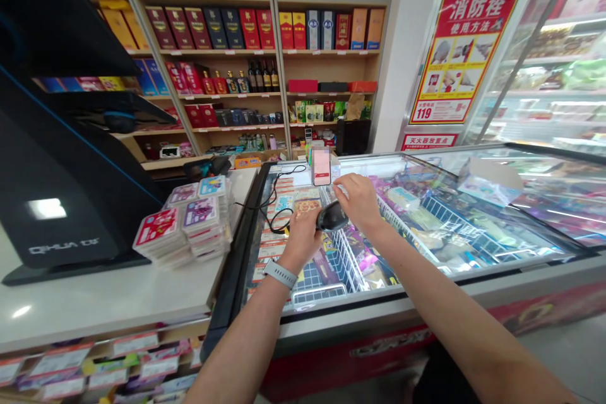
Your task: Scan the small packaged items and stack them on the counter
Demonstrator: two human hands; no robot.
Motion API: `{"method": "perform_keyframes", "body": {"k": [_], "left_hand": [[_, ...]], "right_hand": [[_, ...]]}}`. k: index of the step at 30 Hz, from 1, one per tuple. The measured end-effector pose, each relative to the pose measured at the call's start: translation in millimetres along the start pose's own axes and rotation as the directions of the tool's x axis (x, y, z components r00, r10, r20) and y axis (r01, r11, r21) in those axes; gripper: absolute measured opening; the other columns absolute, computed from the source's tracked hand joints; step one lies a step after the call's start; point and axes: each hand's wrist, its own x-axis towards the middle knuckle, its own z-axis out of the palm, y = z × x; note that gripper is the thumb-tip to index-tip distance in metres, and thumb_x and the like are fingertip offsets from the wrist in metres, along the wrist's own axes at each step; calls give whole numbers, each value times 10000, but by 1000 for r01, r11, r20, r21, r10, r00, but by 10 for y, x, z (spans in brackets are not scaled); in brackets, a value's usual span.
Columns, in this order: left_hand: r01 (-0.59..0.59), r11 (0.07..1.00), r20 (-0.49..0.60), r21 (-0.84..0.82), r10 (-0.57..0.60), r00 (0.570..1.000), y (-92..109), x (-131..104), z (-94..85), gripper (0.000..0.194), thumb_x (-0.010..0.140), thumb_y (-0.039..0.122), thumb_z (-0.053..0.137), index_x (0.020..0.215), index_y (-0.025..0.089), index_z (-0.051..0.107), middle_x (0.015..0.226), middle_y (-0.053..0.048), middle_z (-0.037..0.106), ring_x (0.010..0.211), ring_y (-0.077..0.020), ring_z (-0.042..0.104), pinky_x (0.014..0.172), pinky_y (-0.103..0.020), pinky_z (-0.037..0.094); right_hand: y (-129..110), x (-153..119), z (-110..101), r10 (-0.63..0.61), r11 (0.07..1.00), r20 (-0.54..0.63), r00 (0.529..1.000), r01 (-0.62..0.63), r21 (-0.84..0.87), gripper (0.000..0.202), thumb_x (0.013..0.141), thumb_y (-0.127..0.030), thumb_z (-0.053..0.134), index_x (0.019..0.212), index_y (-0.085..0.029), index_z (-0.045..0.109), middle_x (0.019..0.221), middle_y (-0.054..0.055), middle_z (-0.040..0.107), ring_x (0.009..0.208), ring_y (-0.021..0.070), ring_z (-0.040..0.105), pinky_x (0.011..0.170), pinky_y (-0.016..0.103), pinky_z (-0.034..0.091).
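Note:
My left hand (304, 231) is closed around one end of a dark handheld barcode scanner (332, 217), held above the glass top of a chest freezer (360, 322). A black cable (273, 211) loops over the glass to the left of that hand. My right hand (360, 199) is close to the scanner's right end, its fingers bent inward; whatever sits between them is hidden. Just beyond the right fingertips, a phone (322, 166) stands upright with a pinkish screen and a red button. White wire baskets (348, 259) with packaged goods show through the glass.
To the left, a white counter (189, 290) carries stacks of flat plastic packs (189, 221) and a black checkout terminal (71, 189). A white box (492, 180) rests on the freezer's right side. Shelves (213, 57) of boxed bottles line the back, beside a red poster (466, 53).

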Motion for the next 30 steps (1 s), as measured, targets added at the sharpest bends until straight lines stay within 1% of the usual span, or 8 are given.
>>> {"method": "perform_keyframes", "body": {"k": [4,8,12,19,25,30], "left_hand": [[-1,1000,0,3,1,1000,0,-1,-4,560,825,27,556,1357,200,558,1394,-113,672,1345,-272,582,1233,-552,256],[-8,1000,-7,-3,8,1000,-1,-3,1,539,831,32,558,1340,207,569,1378,-108,682,1327,-273,597,1229,-563,260],[-13,1000,-16,-2,13,1000,3,-11,8,513,845,39,549,1326,214,578,1365,-101,691,1315,-269,605,1221,-556,281],[-11,1000,-13,-2,11,1000,14,-12,-1,512,838,44,550,1321,209,584,1351,-97,699,1304,-278,611,1231,-571,266],[-2,1000,-3,30,2,1000,-21,-11,17,534,828,50,559,1332,224,584,1350,-102,696,1297,-283,614,1240,-570,264],[-11,999,2,38,11,1000,-23,-12,15,527,833,66,558,1337,219,581,1345,-112,697,1301,-294,613,1236,-569,276]], "right_hand": [[298,-141,13,48,998,-1,999,-48,-47,188,1014,-273,526,946,-194,683,937,84,726,914,257,631,851,370,418],[557,-280,15,104,989,42,994,-99,-107,214,1011,-277,518,939,-183,695,932,101,719,916,260,627,851,367,417],[767,-406,26,168,976,90,982,-152,-155,232,1007,-274,501,945,-180,705,975,116,727,946,268,628,859,370,411],[1112,-544,47,282,935,147,948,-237,-263,254,1000,-284,499,996,-159,719,1010,132,735,964,275,631,869,370,401],[1407,-698,25,407,872,143,902,-337,-355,296,992,-292,485,1068,-133,722,1063,158,727,1003,291,620,911,390,386],[1551,-837,1,455,844,113,883,-387,-371,321,968,-305,482,1086,-136,729,1088,169,717,1035,310,600,954,422,369]]}}
